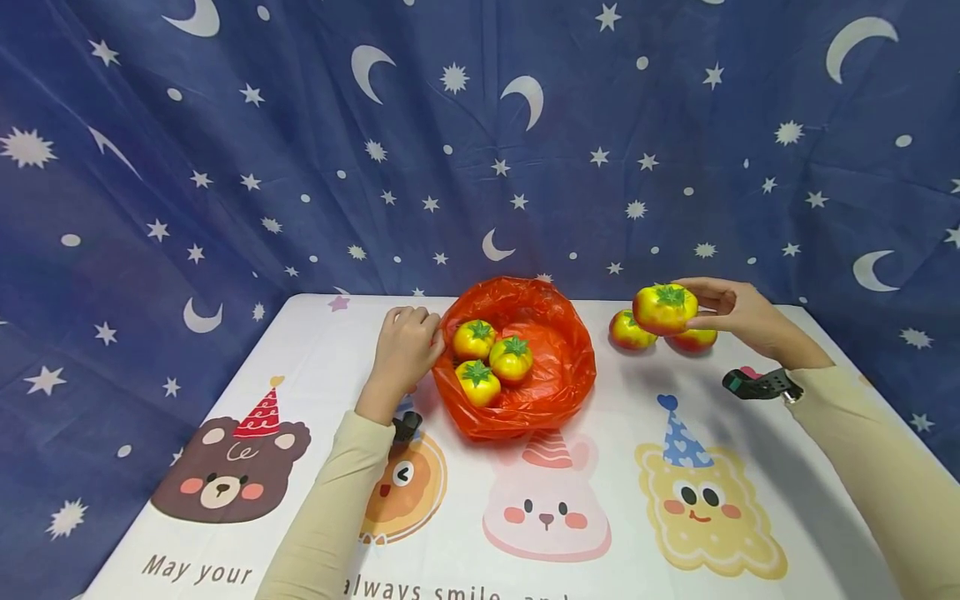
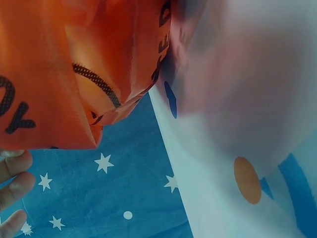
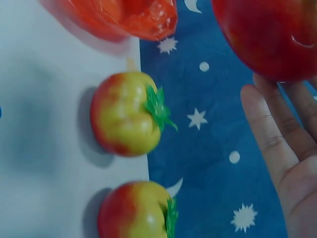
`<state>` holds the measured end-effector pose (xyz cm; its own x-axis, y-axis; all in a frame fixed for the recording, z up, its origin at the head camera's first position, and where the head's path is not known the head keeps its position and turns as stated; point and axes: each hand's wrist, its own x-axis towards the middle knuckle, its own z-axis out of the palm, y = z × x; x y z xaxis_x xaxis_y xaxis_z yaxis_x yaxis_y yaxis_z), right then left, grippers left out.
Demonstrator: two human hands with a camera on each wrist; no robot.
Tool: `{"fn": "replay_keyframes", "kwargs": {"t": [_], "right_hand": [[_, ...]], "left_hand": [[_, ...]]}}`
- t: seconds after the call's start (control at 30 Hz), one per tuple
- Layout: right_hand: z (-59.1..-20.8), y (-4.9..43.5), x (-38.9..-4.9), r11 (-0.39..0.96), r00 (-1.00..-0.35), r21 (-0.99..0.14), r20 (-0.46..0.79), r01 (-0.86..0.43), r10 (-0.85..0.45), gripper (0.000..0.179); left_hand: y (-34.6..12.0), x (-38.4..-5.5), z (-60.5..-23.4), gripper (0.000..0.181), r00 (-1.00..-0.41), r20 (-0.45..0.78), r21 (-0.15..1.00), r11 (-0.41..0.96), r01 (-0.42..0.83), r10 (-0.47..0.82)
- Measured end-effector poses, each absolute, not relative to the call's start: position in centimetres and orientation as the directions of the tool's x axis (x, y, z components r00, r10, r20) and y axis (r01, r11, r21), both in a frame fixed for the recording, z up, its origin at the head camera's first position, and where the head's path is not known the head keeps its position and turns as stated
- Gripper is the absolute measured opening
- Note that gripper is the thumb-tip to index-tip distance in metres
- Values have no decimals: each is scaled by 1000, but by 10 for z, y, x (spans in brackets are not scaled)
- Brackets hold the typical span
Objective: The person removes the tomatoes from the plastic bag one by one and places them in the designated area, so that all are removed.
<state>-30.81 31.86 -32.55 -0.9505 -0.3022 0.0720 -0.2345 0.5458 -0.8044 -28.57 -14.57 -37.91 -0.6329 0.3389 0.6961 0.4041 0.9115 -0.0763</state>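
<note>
A red plastic bag stands with its mouth wide and three yellow-red tomatoes with green leafy tops inside. At its left rim is my left hand, fingers curled over the edge of the bag; in the left wrist view a few fingertips show just beneath the bag's printed side. My right hand grips another tomato between thumb and fingers, raised above the table on the right. Below it two more tomatoes lie on the table, one partly covered by the held one in the head view.
The table wears a white cloth printed with cartoon animals, party hats and lettering. Behind it hangs a dark blue curtain with white stars and moons, close to the table's back edge. Each wrist carries a black strapped device.
</note>
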Motion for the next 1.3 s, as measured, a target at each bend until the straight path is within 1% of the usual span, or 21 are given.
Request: {"fn": "replay_keyframes", "kwargs": {"t": [0.17,0.4,0.8,1.13,1.23,1.3], "right_hand": [[-326,334,-304,560,-957,-795,86,-233,-277,58],[-328,356,-297,561,-965,-798,96,-222,-245,56],[-336,395,-294,573,-985,-808,54,-138,-161,53],[-348,421,-293,485,-992,-871,26,-83,-123,45],[-353,428,-294,500,-995,-865,-3,-47,-98,44],[-357,432,-295,518,-996,-855,-30,-19,-86,47]], "left_hand": [[-146,-286,-379,9,-646,684,-68,912,405,339],[-146,-286,-380,10,-650,681,-68,912,404,339],[-147,-286,-382,10,-654,678,-65,914,400,334],[-146,-286,-381,10,-649,682,-68,913,403,338],[-146,-286,-380,10,-642,687,-75,911,405,341],[-146,-287,-380,10,-640,687,-77,910,406,344]]}}
